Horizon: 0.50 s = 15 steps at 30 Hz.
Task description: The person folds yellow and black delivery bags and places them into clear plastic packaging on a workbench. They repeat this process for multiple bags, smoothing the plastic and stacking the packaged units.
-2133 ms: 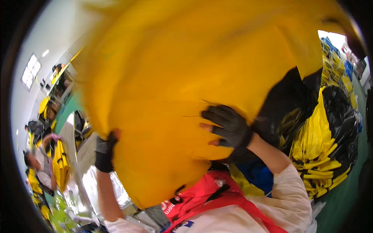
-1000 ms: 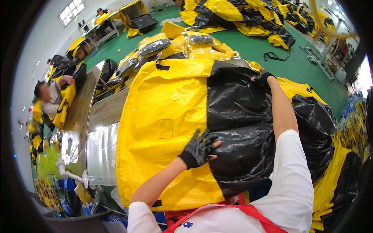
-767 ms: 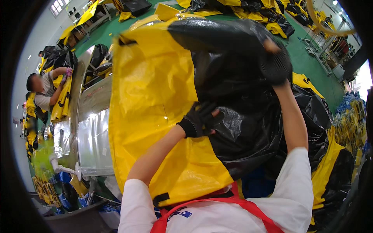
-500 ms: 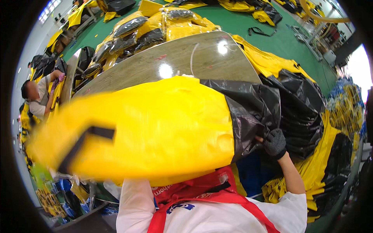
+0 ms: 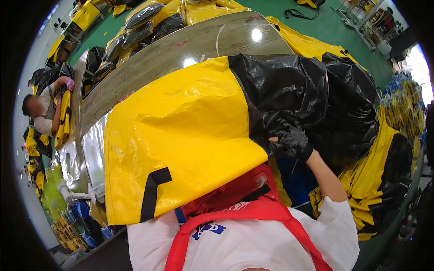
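A large yellow-and-black bag or cover of coated sheet lies across the table in front of me. Its yellow part is on the left, with a bent black strap near the near left corner. The black part spreads to the right, creased and shiny. My right hand, in a dark dotted glove with bare fingertips, rests on the black part near the seam, fingers stretched out and apart. My left arm goes under the yellow part, which hides that hand.
The wood-patterned table shows beyond the cover. Behind it are stacked plastic-wrapped yellow-and-black packs. More yellow-and-black covers heap at right. A co-worker handles yellow material at far left. A black strap lies on the green floor.
The cover's yellow end, blurred and lifted at left before, now lies lower and flatter. My right hand has gone from curled at the black part to spread flat, slightly left and up.
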Each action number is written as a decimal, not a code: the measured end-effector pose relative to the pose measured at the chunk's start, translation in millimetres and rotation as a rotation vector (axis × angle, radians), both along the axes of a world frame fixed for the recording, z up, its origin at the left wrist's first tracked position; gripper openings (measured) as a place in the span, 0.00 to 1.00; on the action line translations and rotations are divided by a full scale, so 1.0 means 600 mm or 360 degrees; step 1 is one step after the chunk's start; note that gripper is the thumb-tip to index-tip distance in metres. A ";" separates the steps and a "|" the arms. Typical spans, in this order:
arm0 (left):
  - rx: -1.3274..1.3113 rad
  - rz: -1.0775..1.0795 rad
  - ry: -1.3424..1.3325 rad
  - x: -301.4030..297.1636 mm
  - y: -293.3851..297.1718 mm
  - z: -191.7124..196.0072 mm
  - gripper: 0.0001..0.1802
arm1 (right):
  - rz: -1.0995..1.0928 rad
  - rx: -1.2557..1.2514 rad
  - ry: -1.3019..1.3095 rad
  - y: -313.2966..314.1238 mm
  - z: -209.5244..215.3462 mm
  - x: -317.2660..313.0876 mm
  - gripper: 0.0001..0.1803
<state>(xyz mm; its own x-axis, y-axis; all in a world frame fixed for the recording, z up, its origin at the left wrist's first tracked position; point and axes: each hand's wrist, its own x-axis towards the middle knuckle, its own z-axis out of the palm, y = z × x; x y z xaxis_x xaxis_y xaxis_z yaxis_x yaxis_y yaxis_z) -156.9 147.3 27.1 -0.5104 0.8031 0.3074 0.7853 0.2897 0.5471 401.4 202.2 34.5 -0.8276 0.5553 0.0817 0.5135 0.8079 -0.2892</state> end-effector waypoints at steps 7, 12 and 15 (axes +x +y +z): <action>-0.0298 0.0624 0.0557 -0.347 -0.253 0.130 0.22 | -0.0072 -0.0174 -0.0454 0.008 0.063 -0.045 0.30; -0.0249 -0.1325 0.0332 0.241 0.035 0.219 0.33 | -0.0021 -0.0260 -0.0536 0.030 0.130 -0.069 0.35; -0.0261 -0.1283 0.0971 0.343 0.089 0.100 0.43 | -0.0549 -0.0221 0.0321 0.082 0.154 -0.092 0.28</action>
<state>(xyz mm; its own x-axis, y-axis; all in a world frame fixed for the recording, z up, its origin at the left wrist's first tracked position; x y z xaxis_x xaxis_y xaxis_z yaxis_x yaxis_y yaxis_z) 49.2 200.7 87.4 0.4066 0.8938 0.1893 0.9110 -0.4124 -0.0097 346.3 251.4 126.8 -0.5665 0.8140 0.1279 0.6690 0.5450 -0.5054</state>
